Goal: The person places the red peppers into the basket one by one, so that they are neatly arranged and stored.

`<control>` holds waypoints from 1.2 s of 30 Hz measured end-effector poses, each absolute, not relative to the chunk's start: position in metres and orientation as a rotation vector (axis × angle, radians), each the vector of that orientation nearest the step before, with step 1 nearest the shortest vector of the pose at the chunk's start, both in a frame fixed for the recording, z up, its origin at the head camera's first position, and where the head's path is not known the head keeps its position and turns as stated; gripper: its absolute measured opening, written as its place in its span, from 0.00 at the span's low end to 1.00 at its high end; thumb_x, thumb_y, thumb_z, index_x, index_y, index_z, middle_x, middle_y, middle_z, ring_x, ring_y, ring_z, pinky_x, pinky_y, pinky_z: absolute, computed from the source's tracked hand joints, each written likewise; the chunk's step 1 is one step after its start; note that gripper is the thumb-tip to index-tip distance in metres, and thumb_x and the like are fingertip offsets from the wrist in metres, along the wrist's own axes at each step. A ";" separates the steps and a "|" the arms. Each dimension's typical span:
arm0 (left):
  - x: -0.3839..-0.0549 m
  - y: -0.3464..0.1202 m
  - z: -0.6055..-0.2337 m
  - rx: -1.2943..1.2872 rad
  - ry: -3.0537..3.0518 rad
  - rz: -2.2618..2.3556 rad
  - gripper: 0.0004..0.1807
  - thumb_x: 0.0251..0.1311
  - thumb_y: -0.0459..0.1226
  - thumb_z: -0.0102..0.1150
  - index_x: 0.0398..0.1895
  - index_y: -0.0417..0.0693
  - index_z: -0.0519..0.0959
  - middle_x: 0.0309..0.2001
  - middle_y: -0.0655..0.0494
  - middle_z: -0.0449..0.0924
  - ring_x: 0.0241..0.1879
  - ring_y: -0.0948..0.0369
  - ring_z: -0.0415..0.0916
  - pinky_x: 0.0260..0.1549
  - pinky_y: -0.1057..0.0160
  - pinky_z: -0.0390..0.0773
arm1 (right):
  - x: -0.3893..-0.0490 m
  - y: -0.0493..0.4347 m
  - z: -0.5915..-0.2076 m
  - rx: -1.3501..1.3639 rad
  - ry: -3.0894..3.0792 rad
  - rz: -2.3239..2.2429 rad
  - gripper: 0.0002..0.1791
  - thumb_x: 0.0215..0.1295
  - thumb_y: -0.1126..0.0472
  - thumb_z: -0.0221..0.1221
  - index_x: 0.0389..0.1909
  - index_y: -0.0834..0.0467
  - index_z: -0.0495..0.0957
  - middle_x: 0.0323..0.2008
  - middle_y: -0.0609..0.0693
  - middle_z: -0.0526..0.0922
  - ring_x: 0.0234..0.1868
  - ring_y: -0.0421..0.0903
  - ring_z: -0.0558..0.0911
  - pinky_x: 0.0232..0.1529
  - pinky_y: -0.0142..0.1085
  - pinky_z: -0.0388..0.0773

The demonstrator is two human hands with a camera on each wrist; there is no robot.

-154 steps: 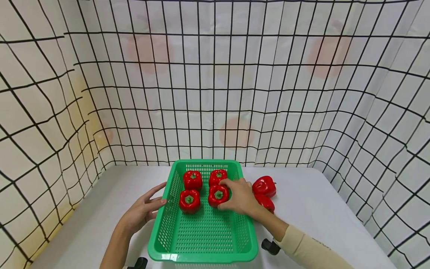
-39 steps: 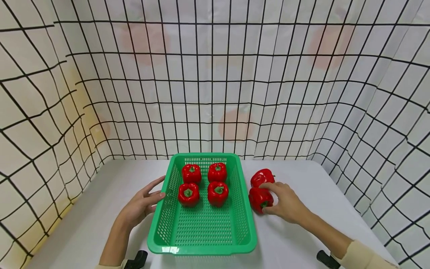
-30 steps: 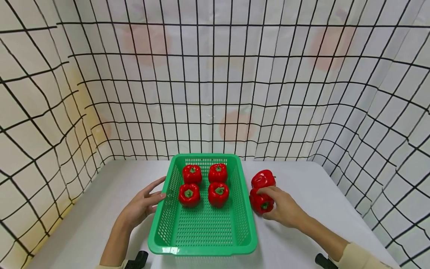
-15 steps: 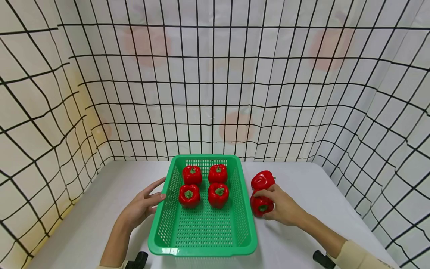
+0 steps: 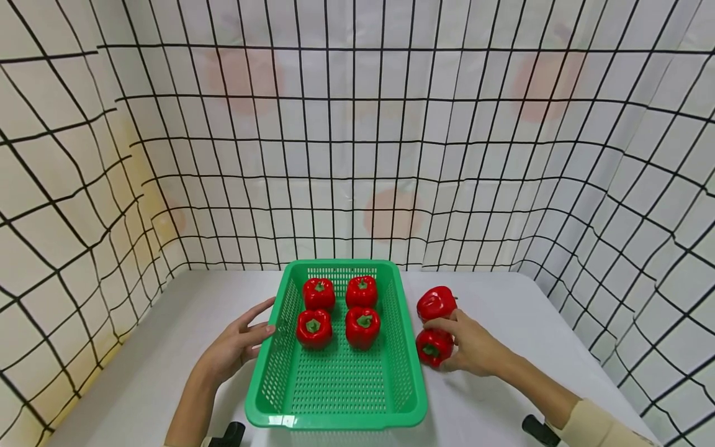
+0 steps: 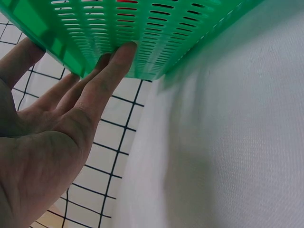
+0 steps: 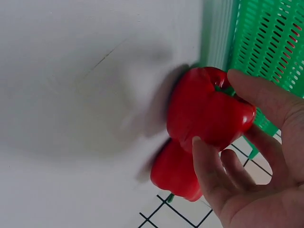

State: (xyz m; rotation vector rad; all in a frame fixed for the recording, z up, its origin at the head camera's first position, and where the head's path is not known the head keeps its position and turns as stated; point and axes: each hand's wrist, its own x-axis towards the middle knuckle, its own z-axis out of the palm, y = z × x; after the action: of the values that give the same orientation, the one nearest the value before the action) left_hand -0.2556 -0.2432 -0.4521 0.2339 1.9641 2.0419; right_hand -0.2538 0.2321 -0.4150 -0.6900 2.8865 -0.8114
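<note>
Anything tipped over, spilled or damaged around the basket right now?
Nothing stands out. Four red peppers stand stem-up in the green basket, which sits level on the table. The right hand grips one pepper beside the basket; another pepper lies behind it.

hands: both bare | right sleeve (image 5: 594, 425): beige, long | wrists: black camera mounts (image 5: 537, 429)

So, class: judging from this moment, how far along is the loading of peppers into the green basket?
Done: four red peppers stand in two rows at the far end of the green basket. In hand: the right hand grips a fifth pepper on the white table beside the basket, while the left hand rests flat against the basket's left wall. Left: that pepper, plus a sixth pepper lying just beyond it.
</note>
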 end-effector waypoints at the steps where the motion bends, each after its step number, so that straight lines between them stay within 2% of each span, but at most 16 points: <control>1: -0.256 -0.243 -0.452 0.228 1.965 2.043 0.41 0.72 0.40 0.57 0.82 0.62 0.49 0.70 0.38 0.71 0.55 0.43 0.84 0.53 0.45 0.83 | -0.254 0.232 -0.415 -0.680 2.891 -0.810 0.40 0.41 0.63 0.81 0.60 0.49 0.79 0.57 0.59 0.73 0.61 0.62 0.71 0.43 0.47 0.88; 6: -0.256 -0.243 -0.454 0.220 1.969 2.047 0.41 0.72 0.40 0.58 0.82 0.62 0.49 0.71 0.38 0.70 0.55 0.42 0.83 0.53 0.44 0.83 | -0.255 0.230 -0.415 -0.734 2.912 -0.782 0.40 0.40 0.62 0.81 0.60 0.45 0.79 0.61 0.59 0.70 0.64 0.64 0.65 0.44 0.51 0.88; 12: -0.256 -0.243 -0.453 0.208 1.963 2.052 0.41 0.71 0.39 0.58 0.82 0.62 0.50 0.71 0.38 0.70 0.55 0.43 0.83 0.53 0.44 0.83 | -0.257 0.228 -0.420 -0.828 2.876 -0.665 0.41 0.40 0.65 0.80 0.60 0.46 0.78 0.66 0.61 0.70 0.65 0.67 0.68 0.44 0.55 0.88; 16: -0.256 -0.242 -0.452 0.203 1.960 2.056 0.41 0.71 0.40 0.58 0.82 0.62 0.50 0.70 0.39 0.72 0.55 0.43 0.84 0.52 0.45 0.83 | -0.256 0.228 -0.420 -0.867 2.859 -0.621 0.41 0.39 0.69 0.78 0.59 0.45 0.78 0.63 0.59 0.71 0.65 0.65 0.68 0.44 0.54 0.88; 22: -0.255 -0.243 -0.451 0.225 1.960 2.053 0.41 0.72 0.40 0.58 0.82 0.61 0.49 0.69 0.39 0.73 0.54 0.44 0.84 0.52 0.45 0.83 | -0.256 0.227 -0.421 -0.953 2.934 -0.563 0.34 0.45 0.63 0.79 0.56 0.46 0.80 0.53 0.54 0.75 0.57 0.58 0.72 0.41 0.45 0.88; 24: -0.256 -0.243 -0.451 0.241 1.963 2.047 0.41 0.72 0.40 0.57 0.82 0.60 0.48 0.69 0.38 0.72 0.54 0.43 0.84 0.52 0.45 0.83 | -0.256 0.226 -0.420 -0.909 2.945 -0.555 0.34 0.44 0.64 0.79 0.56 0.46 0.80 0.52 0.53 0.75 0.54 0.58 0.72 0.40 0.44 0.88; 29: -0.255 -0.243 -0.452 0.233 1.957 2.051 0.41 0.72 0.40 0.57 0.82 0.61 0.49 0.70 0.38 0.71 0.55 0.43 0.84 0.52 0.45 0.83 | -0.256 0.223 -0.421 -0.736 2.945 -0.542 0.38 0.42 0.70 0.78 0.57 0.45 0.80 0.52 0.54 0.75 0.54 0.59 0.74 0.41 0.48 0.88; 36: -0.254 -0.243 -0.451 0.236 1.959 2.050 0.41 0.72 0.39 0.57 0.82 0.61 0.49 0.71 0.37 0.70 0.55 0.43 0.84 0.53 0.45 0.83 | -0.259 0.222 -0.422 -0.690 2.947 -0.527 0.36 0.43 0.67 0.79 0.56 0.46 0.80 0.51 0.56 0.75 0.55 0.61 0.78 0.43 0.53 0.88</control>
State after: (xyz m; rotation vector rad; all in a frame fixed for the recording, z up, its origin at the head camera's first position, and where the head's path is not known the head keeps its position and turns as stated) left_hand -0.2542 -0.2433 -0.4512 0.2357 1.9587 2.0500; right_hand -0.2587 0.2220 -0.4220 -0.6903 2.9465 -0.5266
